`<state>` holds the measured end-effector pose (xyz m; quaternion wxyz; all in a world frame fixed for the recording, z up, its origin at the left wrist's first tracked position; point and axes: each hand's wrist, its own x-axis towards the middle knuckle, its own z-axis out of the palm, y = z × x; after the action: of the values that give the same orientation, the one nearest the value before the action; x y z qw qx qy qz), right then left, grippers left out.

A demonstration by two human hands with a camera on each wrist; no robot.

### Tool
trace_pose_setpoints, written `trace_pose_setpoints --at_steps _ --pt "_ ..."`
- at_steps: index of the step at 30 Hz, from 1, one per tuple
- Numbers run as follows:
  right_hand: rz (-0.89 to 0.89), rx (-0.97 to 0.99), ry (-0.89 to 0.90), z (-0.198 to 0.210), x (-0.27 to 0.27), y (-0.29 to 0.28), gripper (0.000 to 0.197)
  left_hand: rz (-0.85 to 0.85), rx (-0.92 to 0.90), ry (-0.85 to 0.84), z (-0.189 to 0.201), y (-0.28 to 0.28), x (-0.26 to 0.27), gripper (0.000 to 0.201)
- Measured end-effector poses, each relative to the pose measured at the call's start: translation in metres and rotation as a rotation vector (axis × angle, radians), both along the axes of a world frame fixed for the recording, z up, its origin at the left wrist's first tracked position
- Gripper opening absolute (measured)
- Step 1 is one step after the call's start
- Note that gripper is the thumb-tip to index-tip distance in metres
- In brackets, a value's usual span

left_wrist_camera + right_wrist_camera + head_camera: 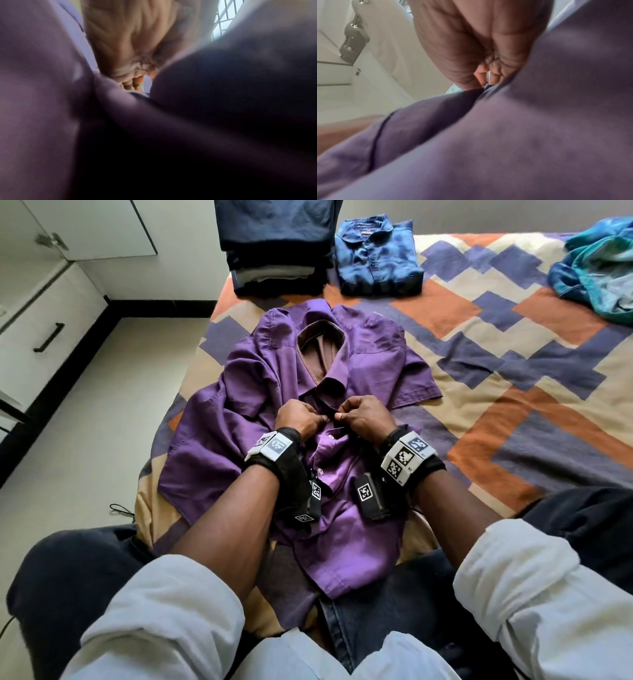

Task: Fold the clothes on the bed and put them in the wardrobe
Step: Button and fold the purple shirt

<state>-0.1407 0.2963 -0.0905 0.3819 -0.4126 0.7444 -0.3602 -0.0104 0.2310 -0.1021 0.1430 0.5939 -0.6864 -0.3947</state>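
A purple shirt [260, 392] lies face up on the patterned bed [513, 371], collar away from me. My left hand [301, 416] and right hand [359, 412] meet at its button placket just below the collar, each pinching the front edge with curled fingers. In the left wrist view the left hand [130, 54] curls over blurred purple shirt cloth [42, 94]. In the right wrist view the right hand [479, 54] pinches the purple shirt [522, 135] at a seam. The button between the fingers is hidden.
A stack of folded dark clothes [277, 244] and a folded blue denim shirt [376, 254] sit at the far bed edge. A crumpled teal garment [599, 268] lies at the far right. White wardrobe drawers [44, 313] stand to the left across the floor.
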Motion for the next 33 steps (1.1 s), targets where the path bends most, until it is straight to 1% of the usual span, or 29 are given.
trace_pose_setpoints --at_steps 3,5,8,10,12,15,18,21,24,27,29,33 --pt "-0.018 -0.039 -0.061 0.005 0.000 0.006 0.006 0.018 -0.044 -0.037 0.002 0.005 -0.006 0.029" --pt "-0.022 -0.037 -0.086 0.005 -0.002 0.007 0.007 0.020 -0.040 -0.032 0.001 0.008 -0.007 0.026" --pt "-0.037 -0.012 -0.126 0.006 0.000 0.007 0.018 0.033 -0.005 0.014 0.003 0.011 -0.005 0.013" --pt "-0.056 -0.004 -0.166 0.008 -0.003 0.008 0.023 0.047 0.062 0.071 0.008 0.014 -0.003 0.016" --pt "-0.067 -0.011 -0.236 0.010 -0.005 0.010 0.027 0.080 0.117 0.184 0.013 0.016 -0.001 0.019" --pt "-0.074 -0.028 -0.378 0.014 -0.005 0.014 0.026 0.152 0.086 0.379 0.016 0.020 0.003 0.016" --pt "-0.039 -0.052 -0.524 0.021 0.001 0.016 0.021 0.167 0.040 0.448 0.023 0.031 0.006 0.014" --pt "-0.019 -0.059 -0.642 0.028 0.007 0.018 0.018 0.178 0.001 0.463 0.027 0.037 0.010 0.013" --pt "-0.031 -0.066 -0.659 0.031 0.008 0.021 0.020 0.189 -0.021 0.449 0.029 0.039 0.013 0.009" --pt "-0.042 -0.072 -0.679 0.032 0.009 0.021 0.018 0.193 -0.031 0.444 0.032 0.042 0.013 0.014" --pt "-0.061 -0.077 -0.684 0.032 0.010 0.022 0.018 0.207 -0.029 0.465 0.034 0.043 0.013 0.011" --pt "-0.084 -0.079 -0.639 0.031 0.014 0.023 0.019 0.239 -0.026 0.483 0.034 0.044 0.013 0.005"
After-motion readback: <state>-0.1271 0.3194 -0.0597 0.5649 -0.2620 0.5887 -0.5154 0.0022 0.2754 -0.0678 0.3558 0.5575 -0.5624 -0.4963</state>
